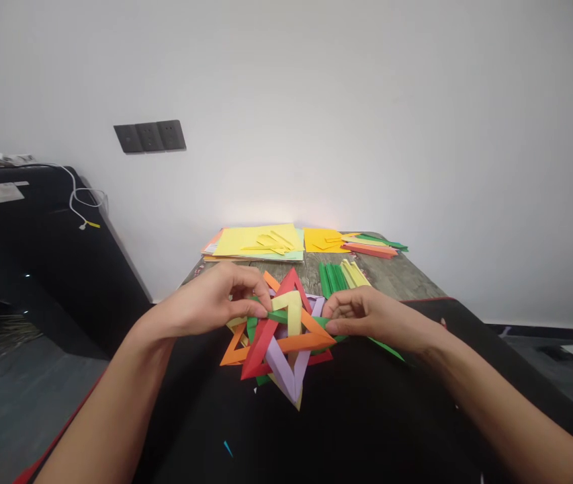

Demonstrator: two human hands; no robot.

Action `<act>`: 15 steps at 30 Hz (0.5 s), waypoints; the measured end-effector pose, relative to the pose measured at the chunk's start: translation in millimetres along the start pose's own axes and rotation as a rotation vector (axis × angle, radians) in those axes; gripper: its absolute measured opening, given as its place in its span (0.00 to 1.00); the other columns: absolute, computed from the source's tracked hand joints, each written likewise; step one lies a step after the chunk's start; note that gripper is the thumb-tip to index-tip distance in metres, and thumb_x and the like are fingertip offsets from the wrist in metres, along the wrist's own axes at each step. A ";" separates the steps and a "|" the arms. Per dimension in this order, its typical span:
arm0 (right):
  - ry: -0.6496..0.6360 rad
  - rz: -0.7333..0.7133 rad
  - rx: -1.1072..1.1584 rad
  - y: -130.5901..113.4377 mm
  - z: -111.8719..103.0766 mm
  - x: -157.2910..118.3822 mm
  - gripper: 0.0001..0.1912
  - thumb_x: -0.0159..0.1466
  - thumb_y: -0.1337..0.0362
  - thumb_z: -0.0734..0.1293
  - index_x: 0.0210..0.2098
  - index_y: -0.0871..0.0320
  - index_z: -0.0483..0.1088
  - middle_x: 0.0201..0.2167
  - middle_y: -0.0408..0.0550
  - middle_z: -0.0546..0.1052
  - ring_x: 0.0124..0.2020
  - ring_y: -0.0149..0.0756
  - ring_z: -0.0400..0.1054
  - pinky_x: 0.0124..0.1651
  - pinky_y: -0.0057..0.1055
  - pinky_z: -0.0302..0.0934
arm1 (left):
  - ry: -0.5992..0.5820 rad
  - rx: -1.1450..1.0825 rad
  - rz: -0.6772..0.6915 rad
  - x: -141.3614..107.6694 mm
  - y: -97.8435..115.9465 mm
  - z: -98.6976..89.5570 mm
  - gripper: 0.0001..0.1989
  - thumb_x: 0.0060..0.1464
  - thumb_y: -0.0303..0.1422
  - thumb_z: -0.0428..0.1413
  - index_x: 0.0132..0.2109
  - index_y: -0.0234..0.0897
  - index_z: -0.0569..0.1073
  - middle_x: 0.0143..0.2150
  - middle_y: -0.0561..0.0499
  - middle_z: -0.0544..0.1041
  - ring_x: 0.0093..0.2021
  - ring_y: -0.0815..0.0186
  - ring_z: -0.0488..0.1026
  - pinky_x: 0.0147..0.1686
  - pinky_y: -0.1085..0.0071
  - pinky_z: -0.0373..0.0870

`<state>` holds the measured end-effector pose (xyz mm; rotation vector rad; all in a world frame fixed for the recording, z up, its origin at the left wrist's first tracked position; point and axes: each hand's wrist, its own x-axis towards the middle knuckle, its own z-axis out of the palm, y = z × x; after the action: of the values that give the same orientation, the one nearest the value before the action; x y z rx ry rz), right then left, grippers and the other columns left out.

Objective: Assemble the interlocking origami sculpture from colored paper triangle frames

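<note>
A many-pointed origami star of interlocked red, orange, purple, green and pale yellow paper frames stands between my hands on the black mat. My left hand pinches the left end of a green paper strip that passes through the upper part of the star. With thumb against fingers, my right hand grips the green paper at the star's right side. Pale yellow and purple points rise around the strip. The star's underside and part of its back are hidden.
Folded green strips and pale yellow strips lie behind my right hand. Yellow sheets and an orange-yellow sheet rest at the table's back, beside red strips. A blue scrap lies near the front.
</note>
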<state>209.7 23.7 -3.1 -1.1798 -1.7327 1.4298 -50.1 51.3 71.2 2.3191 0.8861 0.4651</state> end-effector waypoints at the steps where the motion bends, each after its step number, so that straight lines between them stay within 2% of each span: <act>1: 0.008 0.003 0.022 0.7 0.7 1.3 0.13 0.52 0.55 0.73 0.30 0.57 0.73 0.26 0.41 0.77 0.27 0.31 0.70 0.32 0.28 0.61 | 0.008 -0.021 -0.012 0.5 -1.6 -0.3 0.05 0.49 0.32 0.58 0.30 0.40 0.79 0.33 0.49 0.77 0.32 0.65 0.72 0.29 0.72 0.68; 3: 0.029 0.006 0.057 1.4 2.1 3.3 0.13 0.52 0.56 0.74 0.31 0.58 0.73 0.26 0.42 0.78 0.28 0.30 0.71 0.33 0.28 0.61 | 0.020 -0.058 -0.033 1.4 -5.1 -2.0 0.05 0.48 0.33 0.59 0.29 0.40 0.79 0.34 0.48 0.78 0.33 0.64 0.73 0.30 0.71 0.69; 8: 0.058 -0.025 0.136 1.9 -0.4 3.0 0.12 0.55 0.57 0.72 0.36 0.56 0.73 0.29 0.43 0.78 0.31 0.32 0.73 0.38 0.31 0.65 | 0.073 -0.116 -0.117 2.3 -13.5 -11.2 0.04 0.48 0.34 0.59 0.29 0.40 0.78 0.29 0.49 0.76 0.28 0.67 0.71 0.26 0.72 0.67; 11: 0.085 -0.050 0.140 4.1 -4.2 2.9 0.16 0.52 0.61 0.74 0.39 0.55 0.71 0.34 0.45 0.79 0.35 0.35 0.74 0.40 0.33 0.66 | 0.110 -0.119 -0.102 3.1 -19.7 -16.6 0.03 0.47 0.33 0.59 0.29 0.40 0.77 0.28 0.50 0.76 0.29 0.67 0.71 0.28 0.72 0.68; 15: 0.164 0.010 0.103 9.5 -1.4 7.5 0.19 0.47 0.64 0.76 0.37 0.57 0.69 0.30 0.42 0.77 0.33 0.34 0.73 0.39 0.32 0.66 | 0.120 -0.125 -0.086 4.7 -29.5 -20.1 0.02 0.47 0.31 0.60 0.30 0.40 0.78 0.29 0.50 0.77 0.31 0.67 0.73 0.31 0.72 0.69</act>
<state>210.1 31.3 -12.6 -1.2159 -1.5264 1.3702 -71.1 80.4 67.7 2.1489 0.9803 0.6100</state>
